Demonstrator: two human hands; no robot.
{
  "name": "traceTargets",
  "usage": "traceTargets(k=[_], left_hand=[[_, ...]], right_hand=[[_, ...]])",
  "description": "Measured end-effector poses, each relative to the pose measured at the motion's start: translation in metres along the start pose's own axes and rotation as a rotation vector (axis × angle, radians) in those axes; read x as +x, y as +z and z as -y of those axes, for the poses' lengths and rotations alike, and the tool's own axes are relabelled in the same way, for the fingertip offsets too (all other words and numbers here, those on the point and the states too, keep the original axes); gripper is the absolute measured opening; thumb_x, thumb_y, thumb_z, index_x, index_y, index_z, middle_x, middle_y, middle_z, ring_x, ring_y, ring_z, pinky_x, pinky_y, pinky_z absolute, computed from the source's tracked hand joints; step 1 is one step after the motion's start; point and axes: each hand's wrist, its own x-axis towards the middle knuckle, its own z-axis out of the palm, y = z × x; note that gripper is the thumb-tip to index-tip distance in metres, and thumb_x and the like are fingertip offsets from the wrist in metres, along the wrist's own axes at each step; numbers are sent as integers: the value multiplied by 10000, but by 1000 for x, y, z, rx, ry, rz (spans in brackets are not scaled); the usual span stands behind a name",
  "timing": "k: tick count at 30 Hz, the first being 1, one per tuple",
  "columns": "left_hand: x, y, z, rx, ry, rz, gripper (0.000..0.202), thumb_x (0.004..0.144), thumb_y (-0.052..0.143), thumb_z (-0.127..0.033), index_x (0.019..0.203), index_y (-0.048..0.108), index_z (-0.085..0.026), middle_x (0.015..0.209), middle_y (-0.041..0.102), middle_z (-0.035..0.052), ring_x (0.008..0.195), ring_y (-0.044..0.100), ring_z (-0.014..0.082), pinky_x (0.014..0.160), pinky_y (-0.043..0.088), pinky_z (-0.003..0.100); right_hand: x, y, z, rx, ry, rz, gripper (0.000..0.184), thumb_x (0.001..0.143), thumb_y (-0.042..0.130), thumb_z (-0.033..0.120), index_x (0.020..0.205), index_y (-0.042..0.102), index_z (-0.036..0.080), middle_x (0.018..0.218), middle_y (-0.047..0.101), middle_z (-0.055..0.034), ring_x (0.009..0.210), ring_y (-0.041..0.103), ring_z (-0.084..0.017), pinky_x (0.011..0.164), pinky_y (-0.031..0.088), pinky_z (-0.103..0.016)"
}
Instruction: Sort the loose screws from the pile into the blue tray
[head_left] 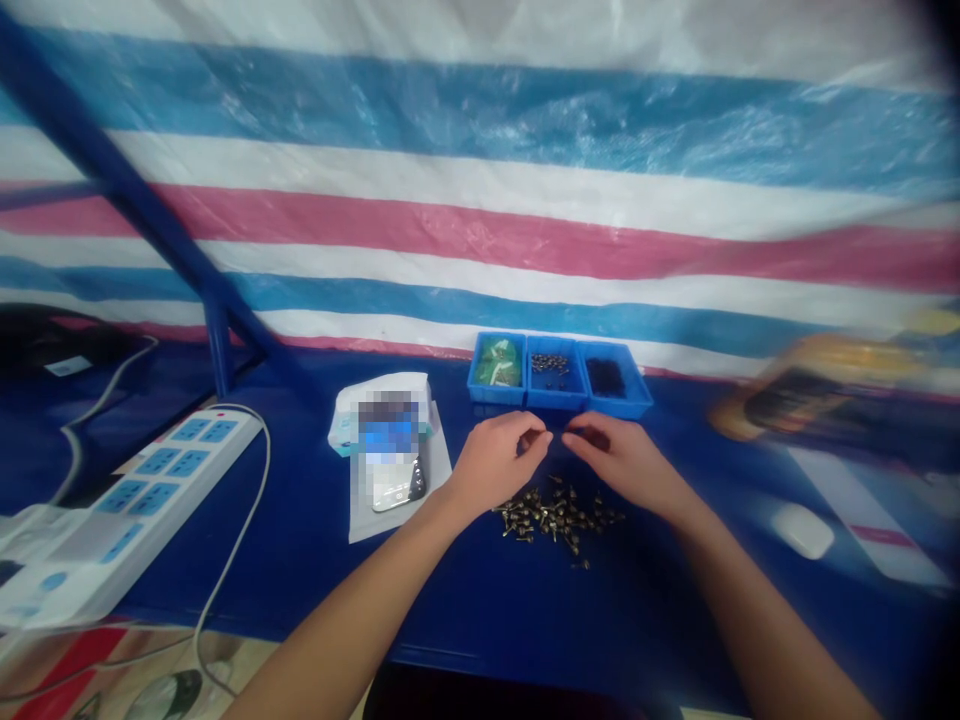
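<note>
My left hand (501,455) and my right hand (619,455) face each other over the blue tabletop, with a small gap between their fingertips. On each, thumb and fingers come together in a pinch; whatever they hold is too small to make out. Just below them lies a loose pile of small brassy screws (555,515). Behind the hands stand three joined blue bins: the left bin (475,385) has a green and white packet, the middle bin (555,400) small metal parts, the right bin (634,402) dark small parts.
To the left are a phone (397,487) on white paper and a white power strip (161,495) with a cable. At right lie a white rounded case (802,530) and a blurred yellow-brown package (795,385). A blue metal frame (217,340) rises before the striped sheet.
</note>
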Motion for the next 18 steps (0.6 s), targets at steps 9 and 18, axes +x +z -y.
traceTargets(k=[9, 18], left_hand=[[-3, 0, 11, 192, 3, 131, 259, 859, 476, -117, 1004, 651, -241, 945, 697, 19, 827, 653, 194, 697, 472, 305], [-6, 2, 12, 285, 5, 211, 187, 871, 492, -172, 939, 651, -242, 885, 681, 35, 800, 655, 222, 646, 462, 305]], right_hand=[[-5, 13, 6, -333, -167, 317, 315, 813, 693, 534, 1011, 688, 290, 927, 670, -32, 955, 574, -261, 892, 366, -462], [-3, 22, 6, -354, -191, 288, 141, 948, 566, 332, 953, 692, 268, 985, 659, -37, 960, 592, -226, 871, 380, -412]])
